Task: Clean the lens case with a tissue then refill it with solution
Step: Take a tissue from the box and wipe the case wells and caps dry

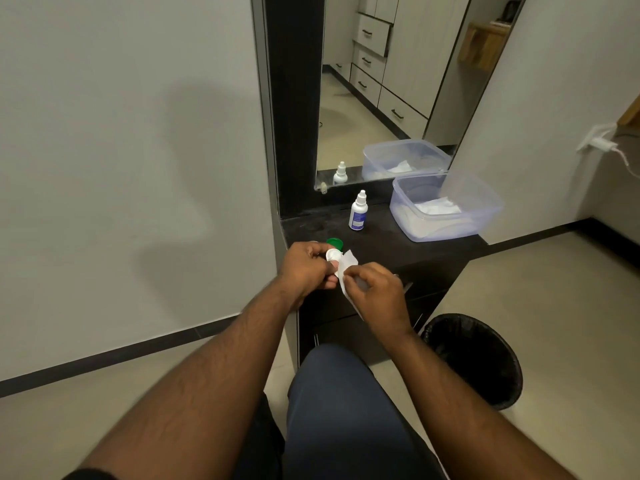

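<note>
Left hand (pixel 306 268) curled round the lens case (pixel 333 255), held just above the counter's (pixel 398 251) front edge; one white well faces up between the fingertips. A green cap (pixel 335 242) shows just behind it; whether it is on the case or lying on the counter, cannot tell.

Right hand (pixel 372 292) pinches a tissue (pixel 346 268), its free corner touching the case beside the well.

Step in hand: the wipe. Tissue is at the case but does not appear pressed into the well yet. Refill not begun.

Next move likely calls for a fingertip of tissue worked into each well, case held steady, then a free hand for the bottle.

Solution bottle (pixel 358 212) stands upright, capped, further back on the counter, apart from both hands. Clear tub (pixel 446 209) with more tissues to its right. Lined bin (pixel 474 358) on the floor by the right arm, handy for the used tissue.
</note>
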The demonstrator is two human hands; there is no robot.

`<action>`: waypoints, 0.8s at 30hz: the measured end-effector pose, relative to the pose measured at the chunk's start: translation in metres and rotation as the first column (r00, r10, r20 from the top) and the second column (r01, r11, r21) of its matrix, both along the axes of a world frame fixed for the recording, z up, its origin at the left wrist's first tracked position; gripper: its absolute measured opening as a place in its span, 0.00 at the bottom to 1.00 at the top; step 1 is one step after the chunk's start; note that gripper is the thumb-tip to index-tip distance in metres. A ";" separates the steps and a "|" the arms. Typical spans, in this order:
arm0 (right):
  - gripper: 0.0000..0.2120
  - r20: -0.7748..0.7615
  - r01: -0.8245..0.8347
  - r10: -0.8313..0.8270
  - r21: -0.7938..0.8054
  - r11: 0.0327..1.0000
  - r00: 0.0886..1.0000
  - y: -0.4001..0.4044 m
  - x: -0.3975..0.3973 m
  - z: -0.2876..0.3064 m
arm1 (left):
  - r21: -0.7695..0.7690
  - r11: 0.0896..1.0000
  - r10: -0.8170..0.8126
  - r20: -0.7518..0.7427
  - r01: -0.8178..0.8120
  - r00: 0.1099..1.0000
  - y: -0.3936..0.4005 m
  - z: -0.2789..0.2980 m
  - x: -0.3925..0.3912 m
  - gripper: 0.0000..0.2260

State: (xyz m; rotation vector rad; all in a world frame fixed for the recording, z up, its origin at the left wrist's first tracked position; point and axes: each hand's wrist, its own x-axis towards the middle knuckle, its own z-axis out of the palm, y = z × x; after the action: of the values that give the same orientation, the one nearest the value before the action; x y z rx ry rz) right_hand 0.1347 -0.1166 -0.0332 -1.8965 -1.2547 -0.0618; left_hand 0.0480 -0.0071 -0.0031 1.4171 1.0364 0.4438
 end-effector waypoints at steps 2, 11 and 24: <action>0.06 -0.055 0.047 -0.047 -0.003 0.999 0.997 0.000 0.003 0.001 | 0.009 1.000 0.008 0.006 -0.008 1.000 -0.001 0.000 0.000 0.15; 0.06 -0.327 0.143 -0.160 -0.078 0.987 0.931 0.000 0.008 -0.002 | 0.056 0.998 0.002 -0.019 -0.001 1.000 0.000 -0.001 0.001 0.15; 0.04 -0.663 0.183 -0.156 -0.029 0.983 0.732 0.006 0.005 0.002 | 0.208 0.978 0.024 -0.051 -0.012 0.998 -0.008 -0.007 0.003 0.16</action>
State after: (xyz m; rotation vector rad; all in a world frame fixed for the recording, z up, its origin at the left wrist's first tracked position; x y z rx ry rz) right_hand 0.1395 -0.1101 -0.0309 -1.7532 -0.5781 0.4614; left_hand 0.0511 -0.0154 -0.0104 1.6131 1.0708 0.5421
